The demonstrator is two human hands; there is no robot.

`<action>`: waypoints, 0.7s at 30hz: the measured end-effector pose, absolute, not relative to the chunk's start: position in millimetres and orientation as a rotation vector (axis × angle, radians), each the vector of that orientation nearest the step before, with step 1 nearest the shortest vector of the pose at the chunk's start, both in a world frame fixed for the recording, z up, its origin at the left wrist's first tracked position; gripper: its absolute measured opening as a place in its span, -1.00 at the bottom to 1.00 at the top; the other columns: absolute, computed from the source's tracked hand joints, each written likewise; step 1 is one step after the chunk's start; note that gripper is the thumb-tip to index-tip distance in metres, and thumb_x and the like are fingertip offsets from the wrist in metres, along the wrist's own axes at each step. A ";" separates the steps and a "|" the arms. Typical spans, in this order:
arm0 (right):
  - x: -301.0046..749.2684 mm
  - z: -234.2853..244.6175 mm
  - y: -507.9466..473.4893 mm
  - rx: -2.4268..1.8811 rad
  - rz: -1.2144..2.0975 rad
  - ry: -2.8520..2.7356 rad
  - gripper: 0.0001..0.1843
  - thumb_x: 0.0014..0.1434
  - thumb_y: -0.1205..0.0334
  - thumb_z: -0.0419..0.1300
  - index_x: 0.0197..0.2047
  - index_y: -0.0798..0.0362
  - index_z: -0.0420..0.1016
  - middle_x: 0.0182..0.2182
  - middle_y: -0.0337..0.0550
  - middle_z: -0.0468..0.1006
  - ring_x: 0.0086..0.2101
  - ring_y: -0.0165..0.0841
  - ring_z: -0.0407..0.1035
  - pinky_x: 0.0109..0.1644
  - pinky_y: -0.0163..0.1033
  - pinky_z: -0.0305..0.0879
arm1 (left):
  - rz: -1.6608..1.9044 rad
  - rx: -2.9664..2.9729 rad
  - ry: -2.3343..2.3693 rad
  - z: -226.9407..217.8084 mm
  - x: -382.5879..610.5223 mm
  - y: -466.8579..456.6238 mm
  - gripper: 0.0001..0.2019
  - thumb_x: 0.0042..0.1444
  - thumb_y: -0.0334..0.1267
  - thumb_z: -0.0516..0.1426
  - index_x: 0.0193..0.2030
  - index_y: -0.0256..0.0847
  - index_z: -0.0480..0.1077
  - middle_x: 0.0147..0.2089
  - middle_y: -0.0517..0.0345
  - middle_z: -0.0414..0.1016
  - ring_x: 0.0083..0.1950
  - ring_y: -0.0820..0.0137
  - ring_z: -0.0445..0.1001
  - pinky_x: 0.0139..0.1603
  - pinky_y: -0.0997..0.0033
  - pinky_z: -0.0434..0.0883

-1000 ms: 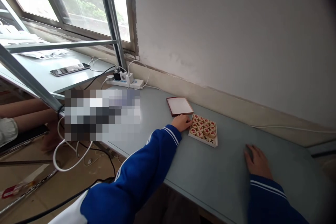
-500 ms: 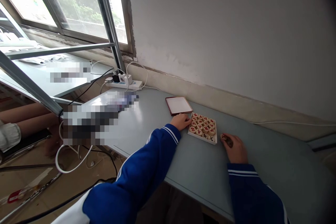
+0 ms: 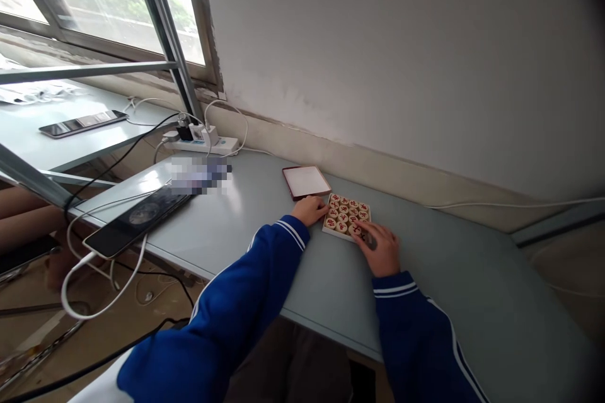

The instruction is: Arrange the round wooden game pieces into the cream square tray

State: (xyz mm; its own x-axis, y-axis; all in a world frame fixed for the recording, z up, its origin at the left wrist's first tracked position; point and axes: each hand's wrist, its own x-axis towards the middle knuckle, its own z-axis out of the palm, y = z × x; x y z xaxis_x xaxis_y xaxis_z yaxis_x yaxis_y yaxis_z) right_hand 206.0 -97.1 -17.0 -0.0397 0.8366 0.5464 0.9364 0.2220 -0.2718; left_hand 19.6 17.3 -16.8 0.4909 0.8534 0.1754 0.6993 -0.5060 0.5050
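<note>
Round wooden Chinese chess pieces [image 3: 344, 209], most with red characters, lie in rows in a shallow white box [image 3: 336, 235] on the desk. My left hand [image 3: 309, 209] grips the box's left edge, its fingertips at the rim. Over the near right corner of the box, my right hand [image 3: 382, 250] is closed on Chinese chess pieces, its fingertips down at the near row. A dark disc edge shows beneath that palm, and the hand hides part of the right side. Just behind my left hand lies the lid [image 3: 307, 181], pale inside with a dark red rim.
A phone [image 3: 137, 217] with a white cable rests on the desk's left end, beside a blurred item. A power strip [image 3: 203, 143] with plugs stands by the wall. Another phone [image 3: 84, 123] lies on the neighbouring desk. A metal frame and a person's legs are at left.
My right hand has moved left from beside the box to over its near right corner, carrying the pieces. My left hand stays at the box. The view has shifted right.
</note>
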 end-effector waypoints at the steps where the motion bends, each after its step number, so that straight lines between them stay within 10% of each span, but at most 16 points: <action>1: 205.8 -16.8 -97.5 -1.632 -0.189 -1.889 -0.66 0.11 -0.02 0.02 -0.11 -0.10 0.41 -0.17 -0.21 0.47 -0.17 -0.30 0.29 -0.11 -0.19 0.01 | 0.576 2.372 1.301 -16.3 19.6 16.9 -0.57 0.13 -0.05 -0.12 -0.54 -0.26 0.39 -0.38 0.07 0.46 -0.32 0.38 0.39 -0.33 0.48 0.24; 14: 248.6 -16.9 -107.4 -2.132 -0.447 -1.548 -0.59 0.06 -0.08 0.03 -0.16 0.03 0.41 -0.25 -0.02 0.41 -0.25 -0.20 0.26 -0.31 -0.19 0.05 | 0.564 2.401 1.295 -15.6 19.0 17.3 -0.56 0.13 -0.06 -0.13 -0.57 -0.24 0.38 -0.40 0.09 0.46 -0.35 0.38 0.39 -0.33 0.48 0.24; 21: 256.0 -24.2 -102.6 -1.960 -0.020 -1.615 -0.58 0.05 -0.10 0.01 -0.25 0.08 0.39 -0.39 -0.12 0.42 -0.48 -0.39 0.24 -0.40 -0.28 0.14 | 0.588 2.396 1.287 -14.4 18.9 16.3 -0.57 0.13 -0.08 -0.12 -0.59 -0.24 0.37 -0.42 0.10 0.44 -0.38 0.41 0.37 -0.37 0.49 0.21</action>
